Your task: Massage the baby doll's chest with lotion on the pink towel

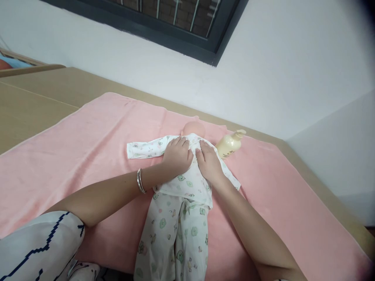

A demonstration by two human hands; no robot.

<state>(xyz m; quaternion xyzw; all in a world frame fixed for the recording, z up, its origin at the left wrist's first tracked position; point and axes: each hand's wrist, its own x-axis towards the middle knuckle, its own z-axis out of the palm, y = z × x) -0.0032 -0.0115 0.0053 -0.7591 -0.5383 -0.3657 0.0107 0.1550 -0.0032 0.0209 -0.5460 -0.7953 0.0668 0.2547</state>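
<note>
A baby doll [193, 128] lies on its back on a pink towel [88, 148], dressed in a white printed top [187, 179] and matching trousers [175, 234]. Both my hands rest on its chest near the collar. My left hand [176, 155], with thin bangles at the wrist, lies flat with its fingers stretched out on the top. Beside it, my right hand [208, 160] also lies flat, fingers together, pressing the fabric. One empty sleeve [143, 149] spreads out to the left.
A pale yellow pump bottle [230, 145] lies on the towel just right of the doll's head. The towel covers a tan surface [35, 105] that runs against a white wall. A dark window frame [175, 31] is above.
</note>
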